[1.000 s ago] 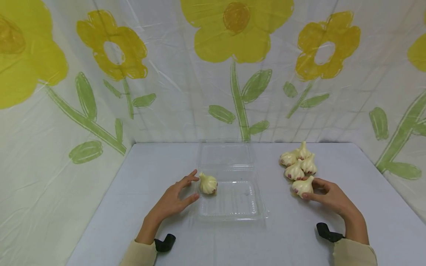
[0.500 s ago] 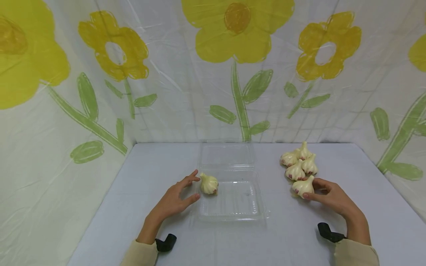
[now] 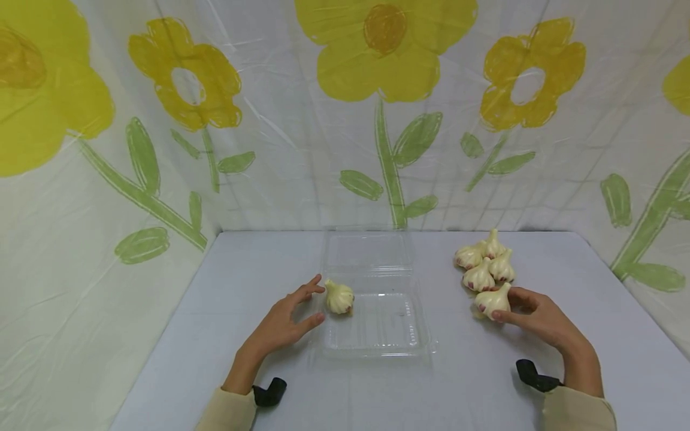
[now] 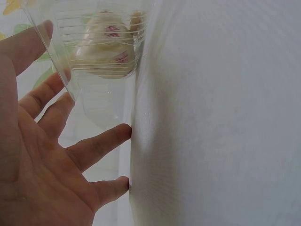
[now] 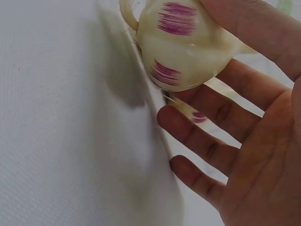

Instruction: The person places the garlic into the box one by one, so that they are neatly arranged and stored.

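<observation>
Right hand (image 5: 258, 150) pinches a garlic (image 5: 188, 52): thumb (image 5: 258, 28) across its upper right, the nearer fingers behind and under its lower side. Garlic cream, glossy, two streaked purple patches facing the camera; stringy tuft (image 5: 129, 16) at upper left. Lower two fingers extended below the garlic, tips at the edge line of the white table (image 5: 56, 141); contact unclear. Blurred shadow (image 5: 122, 70) on the table beside the garlic. Second bulb (image 5: 197, 116), purple-marked, partly visible between the fingers.
</observation>
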A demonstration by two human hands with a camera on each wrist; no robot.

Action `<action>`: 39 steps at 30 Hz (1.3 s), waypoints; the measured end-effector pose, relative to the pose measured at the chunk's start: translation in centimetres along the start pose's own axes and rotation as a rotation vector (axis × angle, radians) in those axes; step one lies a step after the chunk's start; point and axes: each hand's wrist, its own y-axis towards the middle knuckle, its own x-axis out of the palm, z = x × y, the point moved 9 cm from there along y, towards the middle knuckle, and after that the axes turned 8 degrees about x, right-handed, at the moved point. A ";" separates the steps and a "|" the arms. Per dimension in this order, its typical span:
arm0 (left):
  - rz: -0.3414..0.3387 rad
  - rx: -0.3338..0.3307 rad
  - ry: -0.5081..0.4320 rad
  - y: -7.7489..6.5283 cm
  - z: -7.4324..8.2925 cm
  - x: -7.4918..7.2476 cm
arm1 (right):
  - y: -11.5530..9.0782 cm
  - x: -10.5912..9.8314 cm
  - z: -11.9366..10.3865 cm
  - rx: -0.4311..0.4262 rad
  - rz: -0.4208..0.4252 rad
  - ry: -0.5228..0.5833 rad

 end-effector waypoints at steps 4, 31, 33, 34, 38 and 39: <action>-0.001 -0.004 0.003 0.1 0.0 -0.1 | -0.2 -0.2 -0.2 0.004 -0.004 0.018; -0.005 -0.017 -0.005 0.1 0.1 -0.2 | -0.5 -1.2 -2.6 -0.059 0.049 0.024; -0.008 -0.022 -0.010 0.1 0.1 -0.1 | -0.6 -1.0 -2.8 -0.058 0.047 0.025; -0.009 -0.025 -0.012 0.0 0.1 -0.1 | -0.7 -0.9 -2.9 -0.059 0.044 0.028; -0.010 -0.026 -0.017 -0.1 0.0 0.0 | -0.8 -0.7 -3.4 -0.063 0.044 0.027; -0.009 -0.026 -0.017 -0.1 0.0 0.0 | -0.8 -0.7 -3.6 -0.073 0.047 0.026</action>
